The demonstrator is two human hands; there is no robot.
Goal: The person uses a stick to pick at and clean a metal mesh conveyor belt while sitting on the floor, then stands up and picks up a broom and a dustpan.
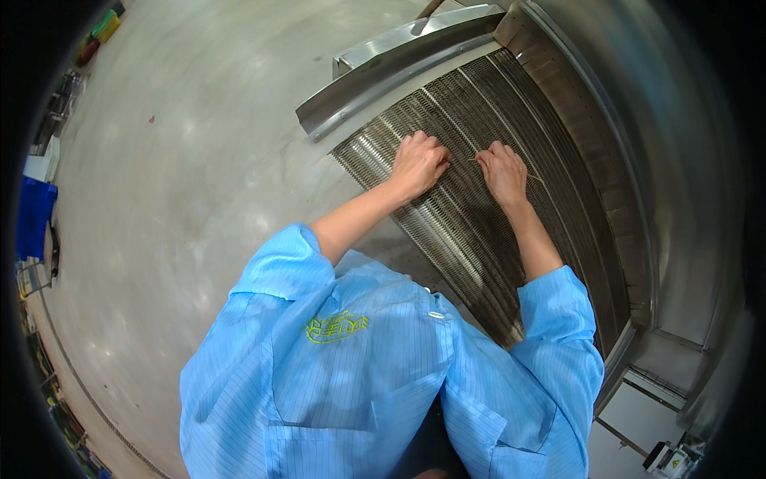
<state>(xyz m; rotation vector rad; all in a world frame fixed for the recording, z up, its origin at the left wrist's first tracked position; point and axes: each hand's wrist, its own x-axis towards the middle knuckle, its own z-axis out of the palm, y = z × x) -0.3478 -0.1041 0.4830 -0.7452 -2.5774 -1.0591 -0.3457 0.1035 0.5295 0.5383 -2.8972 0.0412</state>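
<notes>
A wide metal mesh conveyor belt [467, 120] lies below both of my hands. My left hand [421, 161] is over its left part, fingers curled together at the right; whether something thin is between them cannot be told. A little to the right, my right hand [502, 170] pinches a thin, light-coloured strand [535, 178] between thumb and fingers. One short end points toward my left hand, and the other runs out to the right over the mesh. A gap separates the two hands.
A bent sheet-metal guard [401, 66] stands along the belt's far end. Steel machine walls [670, 179] curve along the right. White cabinets [634, 413] are at the lower right. Smooth floor [179, 179] spreads to the left, with a blue container [36, 218] at its far edge.
</notes>
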